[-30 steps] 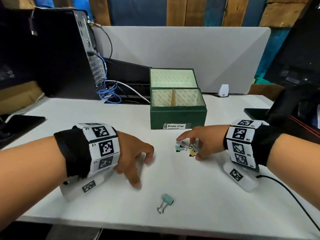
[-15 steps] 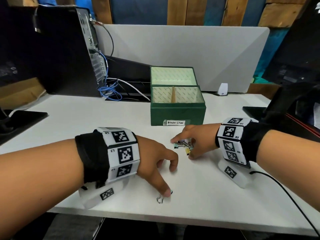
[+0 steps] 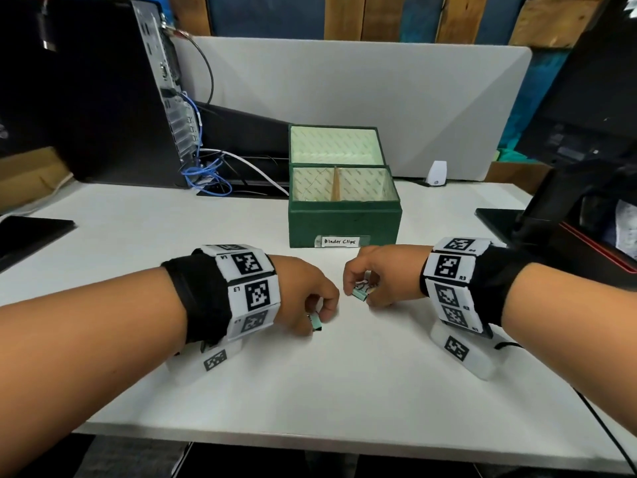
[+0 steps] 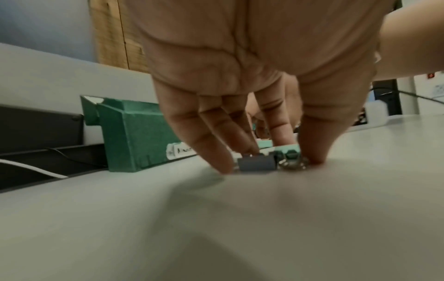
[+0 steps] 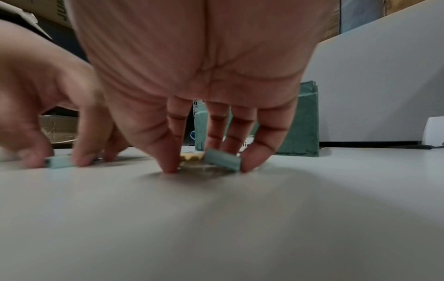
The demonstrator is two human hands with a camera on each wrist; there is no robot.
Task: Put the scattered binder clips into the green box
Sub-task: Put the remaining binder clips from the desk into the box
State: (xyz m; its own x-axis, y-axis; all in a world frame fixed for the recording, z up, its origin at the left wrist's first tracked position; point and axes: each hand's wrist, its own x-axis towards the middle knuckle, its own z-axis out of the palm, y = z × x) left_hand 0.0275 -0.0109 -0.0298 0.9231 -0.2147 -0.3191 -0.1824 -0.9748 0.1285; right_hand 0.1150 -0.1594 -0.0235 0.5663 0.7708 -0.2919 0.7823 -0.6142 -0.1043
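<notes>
The green box, labelled "Binder Clips", stands open at the desk's middle with a divider inside; its lid is hinged back. Just in front of it, my left hand pinches a teal binder clip against the desk, seen between fingers and thumb in the left wrist view. My right hand curls over a small cluster of clips. The right wrist view shows a teal clip held between its fingertips and a yellow clip beneath the fingers. The two hands are close together.
A computer tower with blue cables stands back left, in front of a grey divider panel. A small white device sits behind the box. A monitor stand is at right, and a black cable trails off the desk's right front.
My left hand reached the lone teal clip near the front edge, took it, and moved it up toward the right hand. My right hand closed its fingers over the cluster.
</notes>
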